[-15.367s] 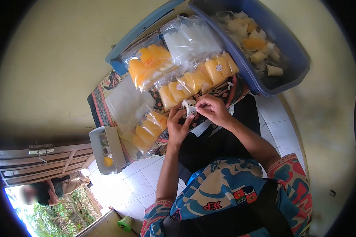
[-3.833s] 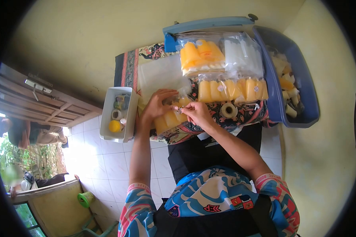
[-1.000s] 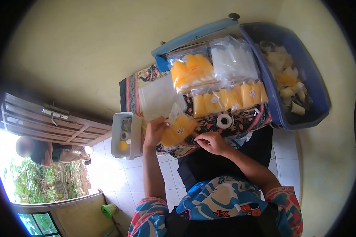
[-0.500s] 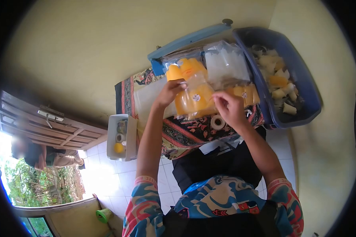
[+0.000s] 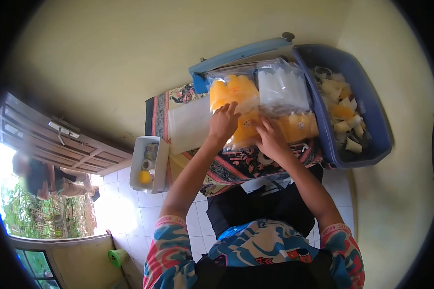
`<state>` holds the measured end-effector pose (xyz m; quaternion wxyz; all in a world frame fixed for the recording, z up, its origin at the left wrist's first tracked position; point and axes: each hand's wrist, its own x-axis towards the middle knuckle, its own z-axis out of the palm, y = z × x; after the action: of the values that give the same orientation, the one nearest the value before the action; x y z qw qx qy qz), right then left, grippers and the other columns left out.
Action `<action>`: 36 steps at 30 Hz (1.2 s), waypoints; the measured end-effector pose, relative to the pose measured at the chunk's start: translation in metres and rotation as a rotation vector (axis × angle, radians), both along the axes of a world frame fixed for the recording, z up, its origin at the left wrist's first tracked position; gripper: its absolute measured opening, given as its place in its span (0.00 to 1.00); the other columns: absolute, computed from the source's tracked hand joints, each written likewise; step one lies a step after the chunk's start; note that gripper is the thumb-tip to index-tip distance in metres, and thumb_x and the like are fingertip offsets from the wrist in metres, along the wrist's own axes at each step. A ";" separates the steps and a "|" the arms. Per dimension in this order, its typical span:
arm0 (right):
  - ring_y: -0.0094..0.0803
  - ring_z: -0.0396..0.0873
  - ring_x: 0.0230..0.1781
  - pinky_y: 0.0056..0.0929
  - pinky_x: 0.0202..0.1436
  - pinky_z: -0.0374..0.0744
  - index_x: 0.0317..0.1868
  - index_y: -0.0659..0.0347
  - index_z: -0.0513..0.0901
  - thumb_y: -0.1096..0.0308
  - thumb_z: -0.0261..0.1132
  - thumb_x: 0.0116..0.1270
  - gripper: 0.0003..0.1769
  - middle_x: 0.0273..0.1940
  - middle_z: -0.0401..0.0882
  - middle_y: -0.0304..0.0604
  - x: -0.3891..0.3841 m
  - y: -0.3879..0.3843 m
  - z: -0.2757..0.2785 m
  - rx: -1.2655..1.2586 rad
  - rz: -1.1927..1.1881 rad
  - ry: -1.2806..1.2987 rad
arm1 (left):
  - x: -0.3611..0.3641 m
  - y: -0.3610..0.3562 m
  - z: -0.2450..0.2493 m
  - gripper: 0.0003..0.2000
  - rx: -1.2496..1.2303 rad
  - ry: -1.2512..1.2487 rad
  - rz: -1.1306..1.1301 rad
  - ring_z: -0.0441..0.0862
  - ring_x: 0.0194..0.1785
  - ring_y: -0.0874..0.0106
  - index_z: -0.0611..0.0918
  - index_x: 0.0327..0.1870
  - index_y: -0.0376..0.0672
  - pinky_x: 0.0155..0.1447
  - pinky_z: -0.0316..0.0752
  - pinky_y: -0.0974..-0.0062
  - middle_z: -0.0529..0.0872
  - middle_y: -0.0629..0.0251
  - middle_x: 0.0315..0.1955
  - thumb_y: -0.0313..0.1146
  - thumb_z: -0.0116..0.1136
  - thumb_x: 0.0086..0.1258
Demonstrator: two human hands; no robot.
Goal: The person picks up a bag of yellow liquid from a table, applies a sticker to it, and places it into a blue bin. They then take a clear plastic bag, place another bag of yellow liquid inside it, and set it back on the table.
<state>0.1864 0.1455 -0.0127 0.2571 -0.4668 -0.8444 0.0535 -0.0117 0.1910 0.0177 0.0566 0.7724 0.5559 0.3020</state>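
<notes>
In the head view, a clear bag with yellow-orange contents point(image 5: 245, 126) and a round label lies at the middle of the patterned cloth point(image 5: 222, 166). My left hand point(image 5: 224, 120) rests on its upper left part, fingers apart. My right hand point(image 5: 270, 136) lies on its right side with spread fingers. Just above is another bag of yellow-orange pieces point(image 5: 232, 90), and to its right a bag of white pieces point(image 5: 283, 89). A further labelled yellow bag point(image 5: 298, 126) is right of my right hand. A tape roll point(image 5: 264, 160) is partly hidden beneath my right hand.
A blue bin point(image 5: 378, 130) of scraps stands at the right. A blue bar-shaped tool point(image 5: 246, 52) lies behind the bags. At the left are a flat clear sheet point(image 5: 188, 126) and a white box point(image 5: 161, 166) holding rolls. A person point(image 5: 48, 180) is outside the doorway.
The labelled yellow bag, held up between both hands before, now lies flat on the cloth. Both hands have lowered onto it and their fingers have opened. The camera view has shifted slightly.
</notes>
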 end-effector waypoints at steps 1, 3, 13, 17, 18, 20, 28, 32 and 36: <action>0.55 0.65 0.68 0.48 0.71 0.65 0.66 0.60 0.72 0.61 0.70 0.59 0.34 0.68 0.66 0.58 0.000 0.000 -0.001 0.003 -0.004 -0.010 | -0.001 -0.001 -0.004 0.14 0.152 0.010 -0.042 0.80 0.51 0.54 0.75 0.54 0.39 0.56 0.75 0.60 0.82 0.53 0.47 0.29 0.56 0.67; 0.55 0.65 0.69 0.48 0.71 0.64 0.66 0.60 0.72 0.61 0.71 0.58 0.35 0.68 0.66 0.58 0.001 0.001 -0.002 -0.011 -0.005 -0.016 | 0.004 -0.010 -0.005 0.13 0.276 0.022 -0.012 0.79 0.53 0.56 0.76 0.53 0.40 0.58 0.72 0.60 0.82 0.54 0.48 0.28 0.55 0.68; 0.55 0.65 0.69 0.48 0.72 0.63 0.67 0.59 0.71 0.61 0.71 0.58 0.36 0.70 0.63 0.58 0.003 0.001 0.000 -0.048 -0.011 -0.034 | 0.009 -0.014 -0.034 0.15 0.105 -0.025 -0.038 0.80 0.53 0.53 0.79 0.54 0.40 0.59 0.72 0.58 0.84 0.53 0.48 0.34 0.56 0.69; 0.55 0.65 0.68 0.48 0.72 0.63 0.68 0.58 0.69 0.63 0.70 0.58 0.36 0.70 0.63 0.58 0.003 0.003 -0.004 -0.029 -0.007 -0.052 | 0.010 -0.013 -0.025 0.16 0.049 -0.031 -0.028 0.80 0.52 0.51 0.78 0.56 0.40 0.58 0.74 0.58 0.84 0.51 0.48 0.35 0.57 0.70; 0.55 0.65 0.68 0.49 0.72 0.63 0.67 0.59 0.70 0.63 0.70 0.58 0.36 0.70 0.63 0.58 0.003 0.002 -0.003 -0.042 -0.006 -0.042 | 0.010 -0.014 -0.023 0.16 0.031 -0.035 -0.022 0.81 0.51 0.51 0.78 0.56 0.40 0.57 0.74 0.58 0.84 0.51 0.48 0.35 0.57 0.70; 0.55 0.65 0.68 0.49 0.72 0.63 0.65 0.60 0.71 0.63 0.70 0.58 0.34 0.70 0.62 0.58 0.002 0.003 0.001 -0.065 0.003 -0.022 | 0.010 -0.014 -0.023 0.16 0.058 -0.073 -0.033 0.81 0.51 0.51 0.78 0.56 0.41 0.56 0.75 0.58 0.84 0.51 0.48 0.35 0.57 0.70; 0.52 0.71 0.65 0.43 0.70 0.67 0.56 0.65 0.78 0.66 0.65 0.62 0.22 0.61 0.73 0.58 -0.024 0.042 0.028 0.184 0.119 0.051 | 0.010 -0.015 -0.032 0.15 0.183 -0.114 -0.068 0.80 0.51 0.51 0.78 0.53 0.38 0.58 0.73 0.58 0.84 0.52 0.47 0.31 0.58 0.67; 0.48 0.74 0.60 0.41 0.68 0.69 0.52 0.67 0.79 0.65 0.63 0.63 0.19 0.55 0.78 0.55 -0.031 0.056 0.016 0.153 0.087 -0.036 | 0.010 -0.016 -0.038 0.15 0.163 -0.166 -0.038 0.79 0.50 0.49 0.77 0.53 0.36 0.57 0.72 0.56 0.83 0.48 0.45 0.29 0.55 0.66; 0.44 0.76 0.53 0.42 0.72 0.64 0.44 0.67 0.79 0.67 0.58 0.64 0.12 0.45 0.79 0.50 -0.035 0.055 0.020 0.100 0.016 -0.183 | 0.009 -0.017 -0.042 0.13 0.167 -0.173 0.011 0.78 0.48 0.50 0.78 0.50 0.36 0.54 0.72 0.56 0.83 0.49 0.42 0.30 0.53 0.66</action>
<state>0.1518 0.2002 0.0069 0.2015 -0.4498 -0.8696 -0.0296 -0.0022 0.1739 -0.0238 0.0382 0.7425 0.5260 0.4130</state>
